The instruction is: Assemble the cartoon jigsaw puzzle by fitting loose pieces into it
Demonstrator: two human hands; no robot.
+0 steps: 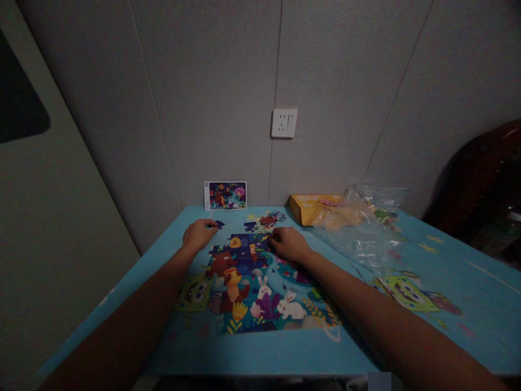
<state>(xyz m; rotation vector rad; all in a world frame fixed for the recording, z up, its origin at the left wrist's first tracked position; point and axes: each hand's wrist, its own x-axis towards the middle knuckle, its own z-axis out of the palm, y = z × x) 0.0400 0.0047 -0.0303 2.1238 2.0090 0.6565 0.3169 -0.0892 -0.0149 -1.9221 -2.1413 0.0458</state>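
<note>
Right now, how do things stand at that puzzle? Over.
Left hand at a loose piece. Right hand at far edge of puzzle. Plastic bag to the right, off the puzzle.

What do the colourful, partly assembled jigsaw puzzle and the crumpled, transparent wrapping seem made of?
Colourful jigsaw puzzle: probably printed card, matt, given its flatness and lack of glare.
Crumpled, transparent wrapping: likely thin, glossy plastic film; its creases catch highlights.

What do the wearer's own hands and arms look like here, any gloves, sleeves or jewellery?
Left hand and right hand are ungloved; both forearms show no sleeve, watch or bracelet. Too dim to rule out rings.
</note>
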